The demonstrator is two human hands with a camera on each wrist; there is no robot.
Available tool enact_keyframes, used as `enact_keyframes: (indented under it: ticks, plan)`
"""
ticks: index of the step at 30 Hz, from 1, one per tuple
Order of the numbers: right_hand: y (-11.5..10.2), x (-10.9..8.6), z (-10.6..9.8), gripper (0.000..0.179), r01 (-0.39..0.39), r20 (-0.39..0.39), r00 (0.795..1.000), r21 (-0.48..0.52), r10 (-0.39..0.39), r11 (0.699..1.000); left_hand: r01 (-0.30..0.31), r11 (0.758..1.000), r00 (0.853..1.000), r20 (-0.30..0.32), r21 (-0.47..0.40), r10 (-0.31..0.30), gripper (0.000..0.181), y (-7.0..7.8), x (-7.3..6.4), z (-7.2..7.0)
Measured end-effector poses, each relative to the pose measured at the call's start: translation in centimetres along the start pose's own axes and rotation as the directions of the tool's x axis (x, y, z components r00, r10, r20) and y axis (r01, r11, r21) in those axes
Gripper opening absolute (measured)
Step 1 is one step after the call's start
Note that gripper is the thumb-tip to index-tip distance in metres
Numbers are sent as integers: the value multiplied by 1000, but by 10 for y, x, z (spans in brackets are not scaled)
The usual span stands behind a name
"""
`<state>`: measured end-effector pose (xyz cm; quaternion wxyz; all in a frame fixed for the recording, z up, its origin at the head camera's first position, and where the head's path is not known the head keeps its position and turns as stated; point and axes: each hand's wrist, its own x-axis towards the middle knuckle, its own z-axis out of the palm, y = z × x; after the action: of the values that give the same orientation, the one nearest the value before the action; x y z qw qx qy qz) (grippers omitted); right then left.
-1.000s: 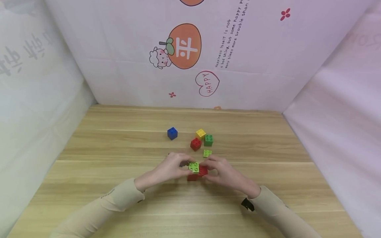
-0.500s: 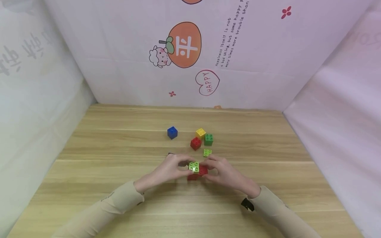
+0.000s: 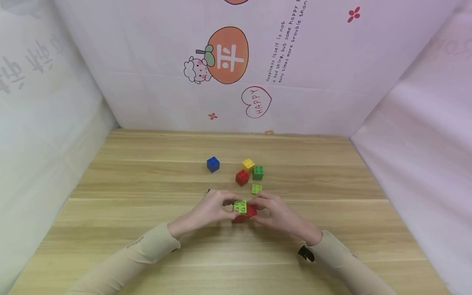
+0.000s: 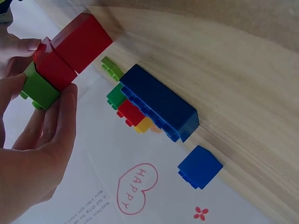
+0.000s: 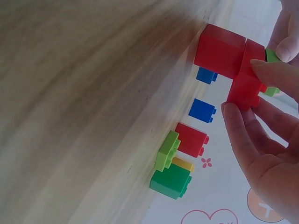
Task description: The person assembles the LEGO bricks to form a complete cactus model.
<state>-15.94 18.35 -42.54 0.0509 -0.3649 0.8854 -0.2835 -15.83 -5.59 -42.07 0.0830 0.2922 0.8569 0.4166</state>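
Observation:
My left hand (image 3: 212, 209) pinches a light green building brick (image 3: 240, 207) between thumb and fingers. That brick sits on the left part of a flatter red brick (image 5: 246, 77), which overhangs to the right. My right hand (image 3: 279, 214) grips the flatter red brick at its right end, thumb on the near side and fingers on the far side. Beneath both is a taller red brick (image 4: 84, 42) at the table, with a thin seam line between the two reds. The two hands face each other across this small stack.
Beyond the stack lie a small light green brick (image 3: 257, 189), a red cube brick (image 3: 242, 177), a green brick (image 3: 258, 172), a yellow brick (image 3: 248, 164) and a blue cube brick (image 3: 213, 164). A long blue brick (image 4: 159, 105) is mostly hidden behind my left hand in the head view.

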Motion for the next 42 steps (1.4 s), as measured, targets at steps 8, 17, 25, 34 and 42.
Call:
enact_keyframes:
  ticks: [8, 17, 25, 34, 42]
  plan:
    - [1, 1, 0, 38, 1, -1, 1000, -2, -1, 1000, -44, 999, 999, -16, 7, 44, 34, 1, 1, 0]
    - [1, 0, 2, 39, 17, -12, 1000, -26, -17, 1000, -35, 999, 999, -27, 18, 36, 36, -2, -2, 2]
    - [3, 1, 3, 40, 17, -24, 1000, -18, -17, 1000, -25, 999, 999, -31, 33, 26, 37, 0, -2, 4]
    - [2, 1, 2, 40, 17, -5, 1000, -7, -17, 1000, -2, 1000, 999, -47, -12, 1, 37, -4, -3, 4]
    - [2, 1, 1, 37, 16, 0, 1000, 5, -16, 1000, 36, 999, 999, -35, -24, -37, 36, -5, -4, 4]
